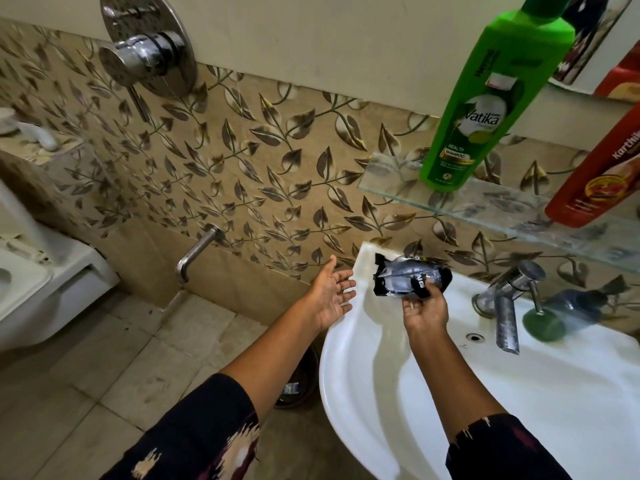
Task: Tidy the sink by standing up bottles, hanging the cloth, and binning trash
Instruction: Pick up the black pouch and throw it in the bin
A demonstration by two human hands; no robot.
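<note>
Here, one wrapper [412, 280] in right hand [424, 311], two upright bottles [476, 109]

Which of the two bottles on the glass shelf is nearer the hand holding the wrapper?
The green shampoo bottle. It stands at the left end of the glass shelf, above the right hand and its wrapper; the red bottle stands farther right.

Two hands [332, 296] [424, 311]; two bottles [474, 109] [595, 174]; one wrapper [408, 277]; one tap [509, 303].

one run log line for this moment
right hand: holds wrapper over sink | left hand: open, empty | bottles on shelf: upright
</note>
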